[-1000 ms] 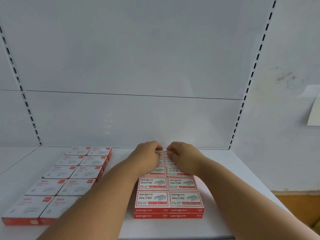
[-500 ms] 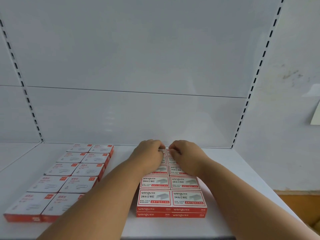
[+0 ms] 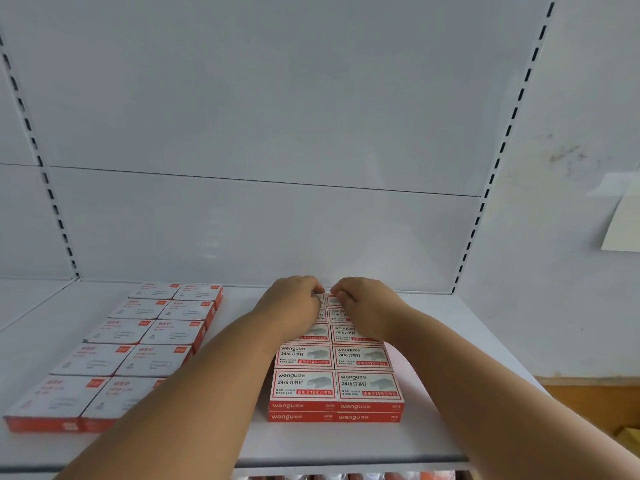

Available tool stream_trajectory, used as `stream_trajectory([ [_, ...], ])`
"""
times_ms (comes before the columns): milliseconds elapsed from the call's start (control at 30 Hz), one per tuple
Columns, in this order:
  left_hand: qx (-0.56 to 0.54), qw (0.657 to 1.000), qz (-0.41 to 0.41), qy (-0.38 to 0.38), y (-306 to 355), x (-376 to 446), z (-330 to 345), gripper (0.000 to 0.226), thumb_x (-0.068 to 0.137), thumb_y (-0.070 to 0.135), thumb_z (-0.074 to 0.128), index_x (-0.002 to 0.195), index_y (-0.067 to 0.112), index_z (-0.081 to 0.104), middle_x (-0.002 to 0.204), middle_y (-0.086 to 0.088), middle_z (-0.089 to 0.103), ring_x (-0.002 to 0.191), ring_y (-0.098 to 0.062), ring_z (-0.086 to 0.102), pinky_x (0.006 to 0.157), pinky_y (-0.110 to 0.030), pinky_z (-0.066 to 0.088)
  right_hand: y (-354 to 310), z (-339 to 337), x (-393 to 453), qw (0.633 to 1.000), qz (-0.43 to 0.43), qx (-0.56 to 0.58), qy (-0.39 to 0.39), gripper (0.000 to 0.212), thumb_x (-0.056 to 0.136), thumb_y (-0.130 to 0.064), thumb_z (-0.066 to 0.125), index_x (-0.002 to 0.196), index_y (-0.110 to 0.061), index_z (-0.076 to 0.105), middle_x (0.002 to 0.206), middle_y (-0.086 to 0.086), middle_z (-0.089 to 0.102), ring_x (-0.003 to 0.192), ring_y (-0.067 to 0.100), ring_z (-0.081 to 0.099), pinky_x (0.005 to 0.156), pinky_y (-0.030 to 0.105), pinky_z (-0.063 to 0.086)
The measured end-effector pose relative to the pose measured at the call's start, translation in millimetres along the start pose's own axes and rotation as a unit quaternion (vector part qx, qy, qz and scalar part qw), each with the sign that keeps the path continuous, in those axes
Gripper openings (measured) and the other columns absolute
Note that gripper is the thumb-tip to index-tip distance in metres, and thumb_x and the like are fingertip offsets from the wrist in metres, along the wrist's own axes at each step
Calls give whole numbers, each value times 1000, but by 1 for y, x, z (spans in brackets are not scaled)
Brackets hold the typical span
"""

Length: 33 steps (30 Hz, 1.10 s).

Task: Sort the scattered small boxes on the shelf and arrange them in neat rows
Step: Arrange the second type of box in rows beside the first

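A block of red-and-white staple boxes point(image 3: 336, 386) lies on the white shelf point(image 3: 460, 358) in two columns, stacked two high. Both of my arms reach over it to its far end near the back panel. My left hand point(image 3: 294, 303) has its fingers curled over the rearmost box of the left column. My right hand point(image 3: 363, 301) grips the rearmost box of the right column the same way, and the two hands nearly touch. The boxes under the hands are mostly hidden. A second block of red-and-white paper clip boxes point(image 3: 138, 344) lies in two neat columns to the left.
The white back panel point(image 3: 263, 230) stands right behind the hands. Slotted uprights point(image 3: 485, 188) frame the bay. A paper note point(image 3: 623, 220) hangs on the wall at right. Tops of goods on a lower shelf point(image 3: 346, 476) show under the front edge.
Both hands stay at the far end of the staple block, shifted very slightly towards the back panel. The boxes look unmoved; the view has shifted a little.
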<state>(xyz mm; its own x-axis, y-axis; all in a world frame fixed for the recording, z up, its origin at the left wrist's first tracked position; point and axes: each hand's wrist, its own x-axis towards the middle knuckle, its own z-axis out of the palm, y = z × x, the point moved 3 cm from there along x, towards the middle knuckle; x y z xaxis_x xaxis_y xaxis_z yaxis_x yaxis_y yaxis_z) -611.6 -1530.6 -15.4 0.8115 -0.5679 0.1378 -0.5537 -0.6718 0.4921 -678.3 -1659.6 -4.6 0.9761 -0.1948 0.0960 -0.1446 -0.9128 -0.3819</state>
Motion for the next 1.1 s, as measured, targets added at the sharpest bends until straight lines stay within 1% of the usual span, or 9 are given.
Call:
stream_trajectory([
  [133, -66, 997, -29, -20, -3, 1, -1, 37, 98, 20, 40, 128, 27, 61, 123, 4, 63, 101, -14, 62, 83, -28, 50, 3, -5, -1, 995, 55, 84, -5, 33, 102, -25, 37, 121, -22, 63, 118, -2, 65, 105, 18, 59, 89, 30, 47],
  [233, -127, 991, -48, -6, -4, 0, -6, 36, 99, 17, 40, 127, 25, 61, 122, 4, 62, 100, -14, 62, 85, -29, 50, 6, -6, -3, 979, 97, 177, 22, 31, 101, -26, 39, 118, -23, 65, 113, -4, 65, 98, 16, 61, 87, 33, 51],
  [300, -169, 983, -66, 18, -6, -1, -10, 35, 98, 14, 39, 124, 25, 61, 118, 3, 62, 97, -13, 62, 80, -29, 51, 8, -6, -7, 941, 147, 299, 50, 28, 101, -27, 41, 115, -23, 65, 107, -1, 66, 89, 17, 64, 79, 34, 53],
  [400, -225, 969, -97, 35, -8, -4, -10, 37, 96, 9, 38, 119, 25, 61, 114, 3, 62, 92, -15, 64, 70, -27, 52, 10, -2, -16, 849, 216, 479, 45, 23, 101, -29, 46, 117, -19, 60, 99, 6, 66, 83, 27, 71, 72, 41, 60],
  [467, -236, 965, -107, 30, -9, -6, -8, 38, 96, 6, 39, 121, 24, 61, 113, 3, 63, 91, -15, 65, 68, -26, 53, 11, 2, -18, 831, 218, 511, 37, 23, 101, -26, 46, 119, -19, 59, 103, 9, 67, 86, 32, 72, 76, 50, 60],
  [567, -226, 968, -105, 21, -9, -8, -5, 35, 97, 8, 41, 121, 25, 59, 107, 6, 64, 87, -12, 66, 67, -25, 53, 12, 6, -17, 848, 203, 488, 46, 25, 100, -23, 46, 118, -21, 63, 105, 6, 69, 88, 30, 72, 78, 48, 60],
  [800, -207, 971, -115, -2, -7, -6, -2, 31, 99, 11, 38, 116, 26, 60, 101, 5, 67, 84, -15, 69, 76, -32, 59, 6, 7, -14, 886, 183, 422, 54, 21, 100, -21, 45, 107, -23, 65, 105, -2, 70, 91, 25, 72, 83, 43, 60],
  [1000, -280, 951, -132, 4, -7, -11, -10, 32, 98, 12, 40, 118, 24, 61, 104, 1, 66, 88, -18, 68, 78, -35, 58, 8, 2, -21, 856, 196, 477, 33, 20, 100, -24, 47, 108, -24, 64, 106, 7, 71, 91, 32, 72, 81, 52, 59],
  [1100, -239, 961, -142, 4, -12, -15, -14, 34, 98, 17, 40, 128, 20, 54, 113, -3, 63, 93, -22, 67, 76, -36, 58, 13, -1, -26, 870, 194, 453, 8, 19, 101, -30, 44, 105, -20, 60, 102, 6, 71, 88, 26, 72, 83, 44, 59],
])
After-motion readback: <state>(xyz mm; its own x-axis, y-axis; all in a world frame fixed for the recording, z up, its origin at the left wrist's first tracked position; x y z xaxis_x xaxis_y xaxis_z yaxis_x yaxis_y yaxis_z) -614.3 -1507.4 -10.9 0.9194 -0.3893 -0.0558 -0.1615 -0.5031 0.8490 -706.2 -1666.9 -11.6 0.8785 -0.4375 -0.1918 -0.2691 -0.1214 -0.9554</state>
